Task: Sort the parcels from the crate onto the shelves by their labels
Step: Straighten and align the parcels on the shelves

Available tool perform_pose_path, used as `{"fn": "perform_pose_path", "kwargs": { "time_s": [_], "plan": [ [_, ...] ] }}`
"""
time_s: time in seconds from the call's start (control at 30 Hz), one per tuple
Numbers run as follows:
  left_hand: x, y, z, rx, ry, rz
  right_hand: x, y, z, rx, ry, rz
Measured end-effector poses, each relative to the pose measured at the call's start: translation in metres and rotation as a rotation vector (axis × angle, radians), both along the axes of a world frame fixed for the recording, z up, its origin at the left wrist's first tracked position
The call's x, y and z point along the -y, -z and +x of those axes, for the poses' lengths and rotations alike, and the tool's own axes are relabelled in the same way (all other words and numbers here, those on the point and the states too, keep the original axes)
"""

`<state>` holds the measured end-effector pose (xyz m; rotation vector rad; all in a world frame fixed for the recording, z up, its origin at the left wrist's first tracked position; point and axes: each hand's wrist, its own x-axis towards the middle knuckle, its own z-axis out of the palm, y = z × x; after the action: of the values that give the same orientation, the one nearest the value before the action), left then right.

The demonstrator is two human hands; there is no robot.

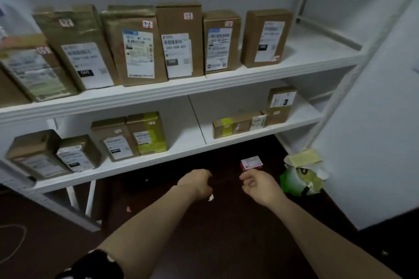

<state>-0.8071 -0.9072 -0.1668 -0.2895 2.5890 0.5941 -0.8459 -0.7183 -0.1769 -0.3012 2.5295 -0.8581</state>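
Several brown cardboard parcels with white labels stand in a row on the upper shelf [226,79]; the rightmost one [266,37] stands a little apart. More parcels [129,136] sit on the lower shelf [181,154], with a low flat parcel [238,124] and a taller one [280,106] at its right. My left hand [197,184] hangs below the lower shelf with fingers curled, holding nothing. My right hand [258,184] is beside it, fingers loosely curled and empty. No crate is in view.
A small red and white box [251,164] lies on the dark floor under the shelf. A green and white bag with a yellow pad on top [301,176] sits against the white wall at right. A white scrap [210,197] lies on the floor.
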Motion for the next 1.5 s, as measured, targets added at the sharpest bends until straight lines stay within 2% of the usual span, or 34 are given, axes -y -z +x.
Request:
{"fn": "perform_pose_path", "kwargs": {
  "time_s": [0.2,0.3,0.53,0.7,0.9,1.0,1.1,1.3,1.5],
  "plan": [
    [0.032,0.026,-0.075,0.010,-0.174,-0.012,0.034,0.017,-0.127,-0.023,-0.166,0.054],
    [0.050,0.038,-0.101,-0.015,-0.330,-0.009,0.067,0.028,-0.177,-0.031,-0.286,0.012],
    [0.126,0.083,-0.095,-0.051,-0.660,-0.085,0.170,0.083,-0.204,0.066,-0.476,-0.096],
    [0.198,0.137,-0.087,-0.274,-0.995,-0.110,0.258,0.143,-0.214,0.135,-0.481,-0.259],
    [0.251,0.207,-0.086,-0.680,-1.362,-0.091,0.311,0.214,-0.214,0.056,-0.500,-0.380],
    [0.266,0.232,-0.091,-0.769,-1.516,-0.158,0.326,0.238,-0.216,-0.011,-0.551,-0.435],
    [0.275,0.256,-0.094,-0.782,-1.532,-0.198,0.339,0.256,-0.217,-0.097,-0.553,-0.513],
    [0.288,0.284,-0.097,-0.942,-1.438,-0.097,0.348,0.280,-0.223,-0.276,-0.556,-0.632],
    [0.298,0.285,-0.087,-0.907,-1.442,-0.083,0.351,0.276,-0.223,-0.261,-0.574,-0.603]
  ]
}}
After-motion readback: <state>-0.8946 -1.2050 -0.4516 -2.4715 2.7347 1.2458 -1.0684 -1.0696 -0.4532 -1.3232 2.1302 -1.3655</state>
